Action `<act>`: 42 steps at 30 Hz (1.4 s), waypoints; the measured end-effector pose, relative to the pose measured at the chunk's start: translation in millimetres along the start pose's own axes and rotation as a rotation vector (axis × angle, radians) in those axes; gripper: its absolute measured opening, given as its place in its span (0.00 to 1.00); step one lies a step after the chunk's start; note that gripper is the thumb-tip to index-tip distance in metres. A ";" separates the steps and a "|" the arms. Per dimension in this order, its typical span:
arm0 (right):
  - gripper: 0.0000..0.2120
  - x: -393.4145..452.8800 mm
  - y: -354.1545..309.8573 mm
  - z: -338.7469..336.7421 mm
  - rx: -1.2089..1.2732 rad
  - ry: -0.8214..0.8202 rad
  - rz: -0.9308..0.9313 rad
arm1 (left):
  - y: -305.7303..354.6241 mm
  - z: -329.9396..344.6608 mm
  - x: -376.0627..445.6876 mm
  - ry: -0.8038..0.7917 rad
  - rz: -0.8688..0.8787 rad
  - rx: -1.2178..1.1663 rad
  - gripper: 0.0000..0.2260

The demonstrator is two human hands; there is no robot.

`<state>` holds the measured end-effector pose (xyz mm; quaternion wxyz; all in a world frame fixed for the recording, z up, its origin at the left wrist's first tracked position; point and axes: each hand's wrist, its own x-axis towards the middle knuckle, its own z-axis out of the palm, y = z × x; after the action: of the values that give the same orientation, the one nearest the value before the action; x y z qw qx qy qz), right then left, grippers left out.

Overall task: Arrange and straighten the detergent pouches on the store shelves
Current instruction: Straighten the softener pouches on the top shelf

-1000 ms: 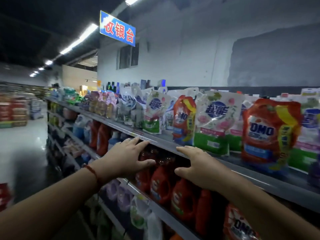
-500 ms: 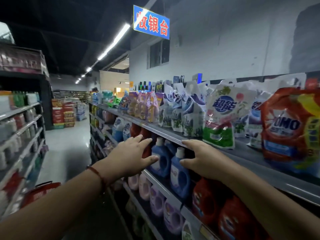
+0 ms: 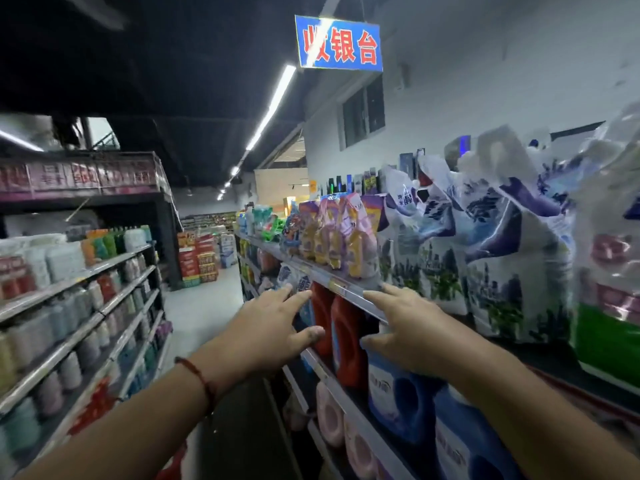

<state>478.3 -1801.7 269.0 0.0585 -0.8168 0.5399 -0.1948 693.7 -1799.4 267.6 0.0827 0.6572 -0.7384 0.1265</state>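
Your left hand [image 3: 273, 330]: fingers straight and spread, thumb out to the side, palm down; it holds nothing and hovers in front of the shelf edge [image 3: 349, 289], its fingertips near the white-and-blue pouches [image 3: 294, 277] on the lower tier; whether they touch cannot be told; a red cord bracelet [image 3: 197, 375] sits on the wrist.

Your right hand [image 3: 405, 327]: fingers extended and relaxed, grasping nothing; fingertips reach the shelf edge beside a yellow price tag [image 3: 337, 284]; contact looks likely but the blur leaves it uncertain; the thumb points down over the cap of a blue bottle [image 3: 401, 396].

Detergent pouches, top shelf: white-and-purple pouches [image 3: 485, 244] standing in a row just right of the right hand, tops leaning unevenly; pink-and-yellow pouches [image 3: 339, 233] next along, further down the aisle; a white-and-green pouch [image 3: 613, 289] at the far right, blurred.

Lower tiers: red bottles [image 3: 346, 341] between and under both hands; pink bottles [image 3: 332, 417] below those.

Surroundings: blue hanging sign [image 3: 338, 43] with red characters overhead; fluorescent ceiling lights [image 3: 273, 102] running down the aisle; opposite shelving [image 3: 76, 299] at left stocked with bottles; stacked red cartons [image 3: 197, 258] at the aisle's far end.
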 end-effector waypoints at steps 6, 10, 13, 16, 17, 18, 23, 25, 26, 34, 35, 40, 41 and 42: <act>0.37 101.2 -10.6 28.2 0.058 0.000 -0.062 | -46.2 24.1 64.4 -0.013 -0.071 -0.022 0.34; 0.37 161.5 -23.9 45.0 0.066 -0.004 -0.080 | -88.3 34.9 108.2 0.008 -0.103 -0.041 0.33; 0.37 206.0 -34.3 60.4 0.050 -0.009 -0.074 | -123.1 54.4 141.5 0.015 -0.085 -0.062 0.33; 0.36 258.4 -43.3 80.6 0.005 -0.005 -0.052 | -160.7 78.4 180.0 0.023 -0.060 -0.061 0.33; 0.37 279.0 -46.4 87.7 -0.011 0.006 -0.036 | -173.5 86.1 194.9 0.033 -0.044 -0.064 0.33; 0.37 298.6 -50.5 92.7 -0.029 0.015 -0.011 | -186.3 93.4 210.7 0.040 -0.021 -0.065 0.33; 0.37 388.5 -64.4 110.0 -0.052 0.042 0.143 | -243.1 118.7 299.1 0.023 0.116 -0.087 0.34; 0.35 413.8 -62.1 118.3 -0.037 0.099 0.207 | -259.7 130.6 329.5 0.015 0.178 -0.107 0.34; 0.33 423.7 -60.7 122.2 -0.028 0.133 0.238 | -265.2 136.7 343.3 0.013 0.214 -0.125 0.34; 0.20 502.9 -48.0 123.3 -0.148 0.307 0.496 | -282.5 159.3 445.9 0.063 0.384 -0.236 0.32; 0.20 513.9 -44.6 120.6 -0.134 0.325 0.524 | -285.6 161.2 455.8 0.083 0.400 -0.238 0.32; 0.22 561.3 -24.8 119.1 -0.005 0.320 0.637 | -303.1 180.0 493.8 0.101 0.472 -0.170 0.32; 0.22 569.1 -20.2 120.3 0.030 0.341 0.656 | -306.8 184.3 499.4 0.092 0.483 -0.164 0.32; 0.22 576.0 -16.4 122.2 0.069 0.365 0.679 | -310.8 188.2 504.7 0.078 0.491 -0.170 0.32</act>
<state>735.4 -2330.2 308.9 0.0500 -0.5409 0.7743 -0.3246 948.3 -2366.7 257.8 0.1328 0.4437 -0.8800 0.1056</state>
